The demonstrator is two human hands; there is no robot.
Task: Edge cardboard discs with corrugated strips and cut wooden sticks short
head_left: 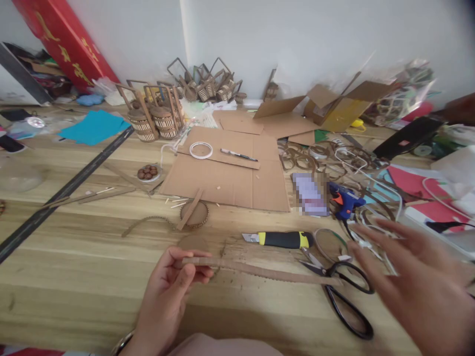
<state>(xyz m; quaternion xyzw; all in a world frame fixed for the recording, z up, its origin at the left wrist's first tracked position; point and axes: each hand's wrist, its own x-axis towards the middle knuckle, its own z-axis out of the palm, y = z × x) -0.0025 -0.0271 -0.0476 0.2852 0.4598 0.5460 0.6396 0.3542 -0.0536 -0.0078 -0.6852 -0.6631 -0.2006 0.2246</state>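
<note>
My left hand pinches one end of a long, thin cardboard strip. The strip stretches to the right, its far end lying over the black-handled scissors. Blurred by motion, my right hand is raised at the right with fingers apart and nothing in it. A yellow and black utility knife lies just beyond the strip, blade out to the left. Beyond my left hand are a round cardboard disc, partly hidden, and a small ring-edged cardboard base with a short strip across it.
A blue glue gun and a phone lie at right, near coiled brown strips. A cardboard sheet carries a tape roll and a pen. Small woven baskets and a bowl of brown balls stand farther left.
</note>
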